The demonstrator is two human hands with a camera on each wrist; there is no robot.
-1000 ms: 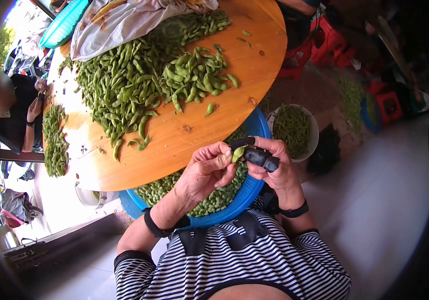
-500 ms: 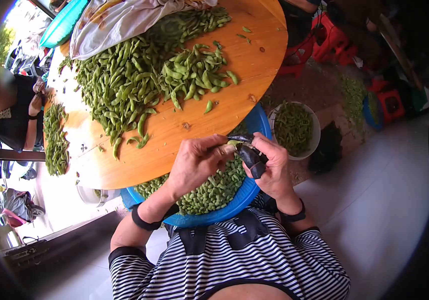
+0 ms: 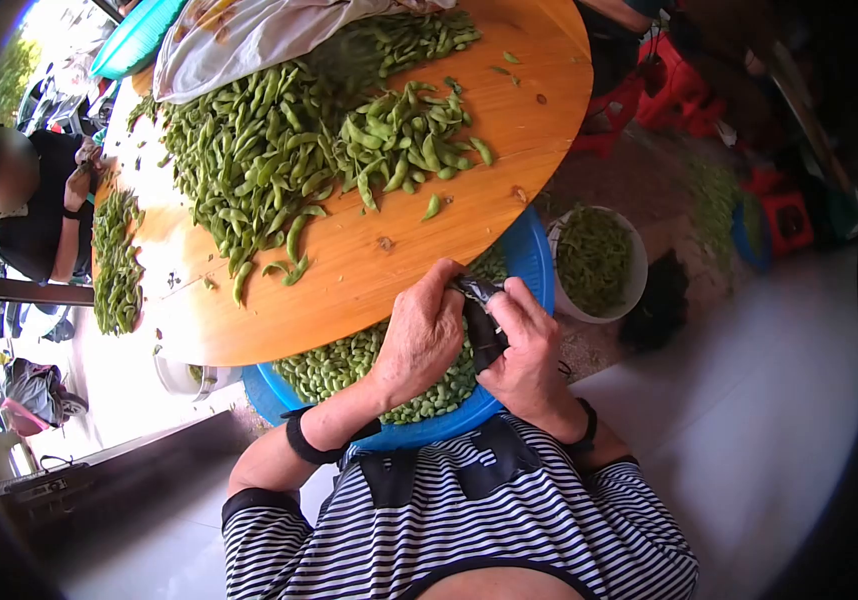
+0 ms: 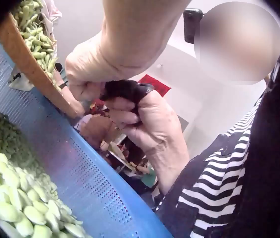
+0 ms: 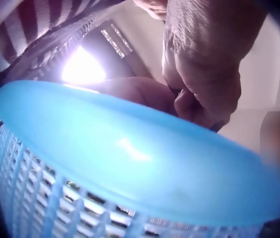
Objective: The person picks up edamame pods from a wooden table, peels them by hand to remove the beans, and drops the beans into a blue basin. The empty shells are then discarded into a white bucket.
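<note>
My left hand [image 3: 424, 330] and right hand [image 3: 527, 360] meet over the blue basket [image 3: 539, 265], fingers curled and fingertips together. Black coverings [image 3: 486, 338] wrap digits of the right hand. In the left wrist view, the left hand [image 4: 88, 69] pinches right at the tip of a black-covered finger [image 4: 125, 90]. The green bean pod worked between the fingertips is hidden by them now. Shelled green beans [image 3: 324, 370] fill the basket below, seen closer as pale beans [image 4: 33, 213]. In the right wrist view, the basket's rim [image 5: 130, 148] covers much of the hands.
A wooden table [image 3: 349, 270] bears a large heap of bean pods [image 3: 259, 150] and a white cloth sack [image 3: 249, 45]. To the right stands a white bucket [image 3: 639, 270] of pods. Another person [image 3: 39, 200] sits across the table. Red stools [image 3: 664, 85] stand farther back.
The green pod, visible between the fingertips earlier, has gone out of sight. My right hand has turned so its back faces up. The left hand has shifted slightly right, staying against the right.
</note>
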